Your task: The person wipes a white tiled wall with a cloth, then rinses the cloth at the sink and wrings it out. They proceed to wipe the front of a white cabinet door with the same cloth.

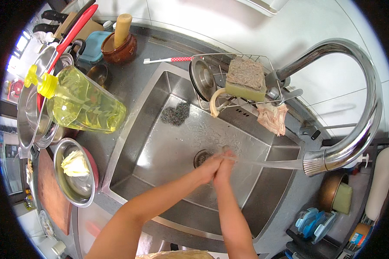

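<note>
Water runs from a chrome gooseneck faucet (347, 142) onto my two hands, which touch each other above the drain (202, 157) of a stainless steel sink (168, 155). My left hand (210, 168) lies against my right hand (226, 166); the fingers are blurred and partly hidden by the stream, and nothing held shows between them. A dark metal scouring pad (175, 114) rests on the basin floor. Over the sink's far edge, a wire rack (220, 71) carries a thick sponge (246, 79) and a round metal drain cover or lid (203, 79). A striped cloth (272, 117) hangs beside it.
Left of the sink are a pump bottle of yellow-green liquid (87, 100), a metal bowl (90, 194) with pale leaves, a wooden cutting board (53, 191) and strainers. A brown mortar (124, 51) and a toothbrush (168, 60) lie behind. Blue-lidded containers (316, 223) stand at right.
</note>
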`<state>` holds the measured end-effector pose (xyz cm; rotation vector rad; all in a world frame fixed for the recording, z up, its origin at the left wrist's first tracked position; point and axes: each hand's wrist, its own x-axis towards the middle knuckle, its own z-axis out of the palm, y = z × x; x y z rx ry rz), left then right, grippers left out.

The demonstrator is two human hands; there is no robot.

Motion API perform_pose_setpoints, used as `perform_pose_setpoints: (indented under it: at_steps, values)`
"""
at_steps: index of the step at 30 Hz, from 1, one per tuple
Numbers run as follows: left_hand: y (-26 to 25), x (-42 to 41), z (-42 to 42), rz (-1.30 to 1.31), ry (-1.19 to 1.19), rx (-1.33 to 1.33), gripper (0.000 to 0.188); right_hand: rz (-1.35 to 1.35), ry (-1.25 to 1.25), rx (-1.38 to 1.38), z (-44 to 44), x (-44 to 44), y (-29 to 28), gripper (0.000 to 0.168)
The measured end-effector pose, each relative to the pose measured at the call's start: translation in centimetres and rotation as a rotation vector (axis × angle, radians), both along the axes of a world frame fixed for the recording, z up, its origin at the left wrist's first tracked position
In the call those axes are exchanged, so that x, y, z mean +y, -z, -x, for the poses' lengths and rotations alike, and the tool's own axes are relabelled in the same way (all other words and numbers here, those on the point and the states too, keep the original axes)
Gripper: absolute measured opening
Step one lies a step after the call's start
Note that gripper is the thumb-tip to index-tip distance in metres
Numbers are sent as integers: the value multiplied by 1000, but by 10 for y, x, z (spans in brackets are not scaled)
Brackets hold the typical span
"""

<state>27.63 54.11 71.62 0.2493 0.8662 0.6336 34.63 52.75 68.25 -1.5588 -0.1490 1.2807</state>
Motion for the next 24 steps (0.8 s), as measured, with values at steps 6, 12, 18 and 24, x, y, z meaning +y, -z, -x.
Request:
perform_pose_setpoints:
  at_steps: [6,12,18,24]
  values:
    - [-2,-16,11,75,94,97,41,-73,-81,-155,-36,1,31,32]
    - [10,2,26,-415,243,518,31,-119,-226,-395,-81,-23,-30,25]
    - [6,7,25,-732,161,666,28,-188,-150,-431,-100,-31,-57,11]
    - [-32,8,49,-652,90,606,29,-159,-241,-482,-74,-20,-73,17]
